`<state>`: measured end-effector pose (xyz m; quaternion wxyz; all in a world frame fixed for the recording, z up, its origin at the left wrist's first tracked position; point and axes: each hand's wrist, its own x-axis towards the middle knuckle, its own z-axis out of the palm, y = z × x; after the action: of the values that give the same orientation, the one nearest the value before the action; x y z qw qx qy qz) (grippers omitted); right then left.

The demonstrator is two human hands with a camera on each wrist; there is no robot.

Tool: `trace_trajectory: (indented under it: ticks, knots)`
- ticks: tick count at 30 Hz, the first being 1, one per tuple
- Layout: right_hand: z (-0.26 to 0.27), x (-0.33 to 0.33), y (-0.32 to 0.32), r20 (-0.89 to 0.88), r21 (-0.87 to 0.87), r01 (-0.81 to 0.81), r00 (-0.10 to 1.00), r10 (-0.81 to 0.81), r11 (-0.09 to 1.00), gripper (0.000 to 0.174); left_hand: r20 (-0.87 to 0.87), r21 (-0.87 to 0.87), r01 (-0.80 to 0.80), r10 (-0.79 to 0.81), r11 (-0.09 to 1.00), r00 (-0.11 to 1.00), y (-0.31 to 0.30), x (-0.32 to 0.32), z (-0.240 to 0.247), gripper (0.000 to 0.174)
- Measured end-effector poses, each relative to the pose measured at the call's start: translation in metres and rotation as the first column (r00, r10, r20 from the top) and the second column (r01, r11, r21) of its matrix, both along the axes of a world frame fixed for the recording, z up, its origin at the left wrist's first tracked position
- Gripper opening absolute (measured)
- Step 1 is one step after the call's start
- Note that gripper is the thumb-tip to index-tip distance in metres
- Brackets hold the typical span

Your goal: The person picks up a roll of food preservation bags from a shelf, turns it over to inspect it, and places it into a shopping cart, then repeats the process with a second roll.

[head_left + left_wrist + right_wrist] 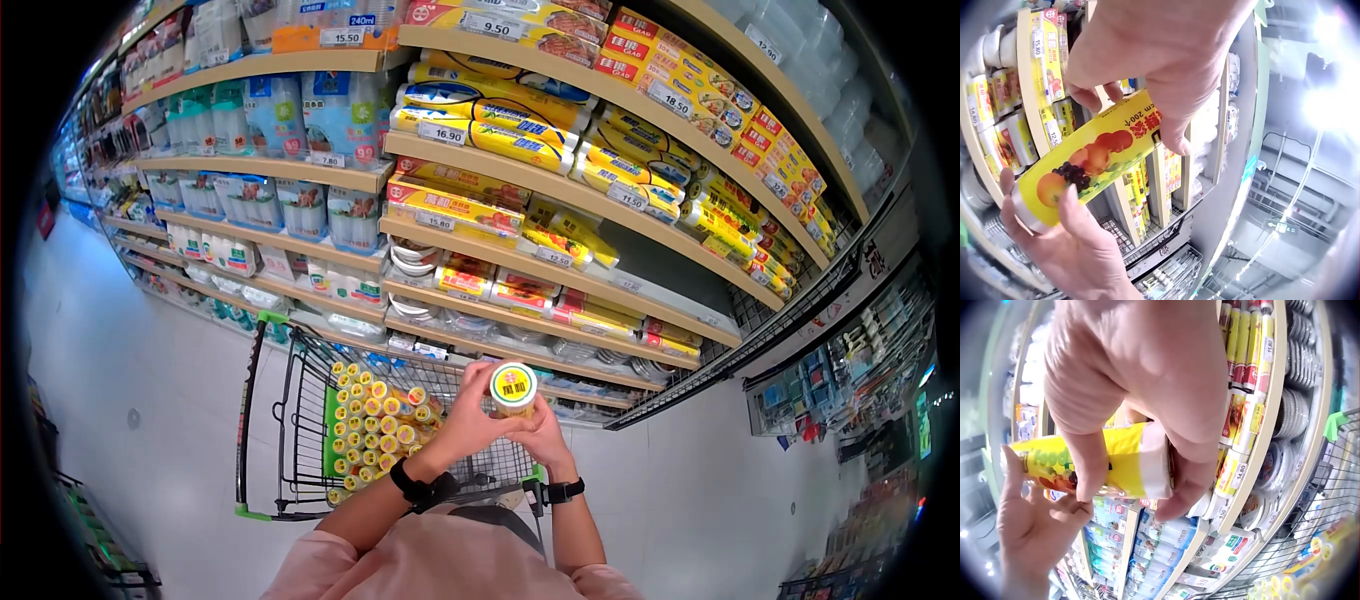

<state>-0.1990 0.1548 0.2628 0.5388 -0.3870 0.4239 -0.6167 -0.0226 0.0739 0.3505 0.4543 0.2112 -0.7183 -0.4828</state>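
Both hands hold a yellow roll of food bags (pixel 1085 164) with fruit printed on its wrapper. Its round labelled end (pixel 513 384) faces up toward the head camera. My left hand (pixel 470 412) grips the roll near that end, thumb along one side. Around the opposite, whitish end curl the fingers and thumb of my right hand (pixel 546 440), seen close in the right wrist view. Below and left of the hands, a shopping cart (pixel 290 420) holds many similar yellow-capped rolls (pixel 372 425) standing on end.
Shelves (pixel 480 240) ahead carry yellow rolls, boxes of wrap and price tags. Packs of cups (pixel 340 115) fill the shelves at left. Low down are stacked plates (pixel 1294 412). A wire rack (pixel 840 370) stands at right, and tiled floor (pixel 680 490) shows beside the cart.
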Motion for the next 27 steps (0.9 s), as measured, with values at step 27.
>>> trace_trajectory:
  ticks: [27]
  knots:
    - [0.019, -0.013, -0.011, -0.404, 0.105, 0.012, 0.914, 0.031, 0.994, 0.038, -0.109, -0.055, -0.051, 0.044, 0.997, 0.993, 0.028, -0.011, 0.026, 0.073]
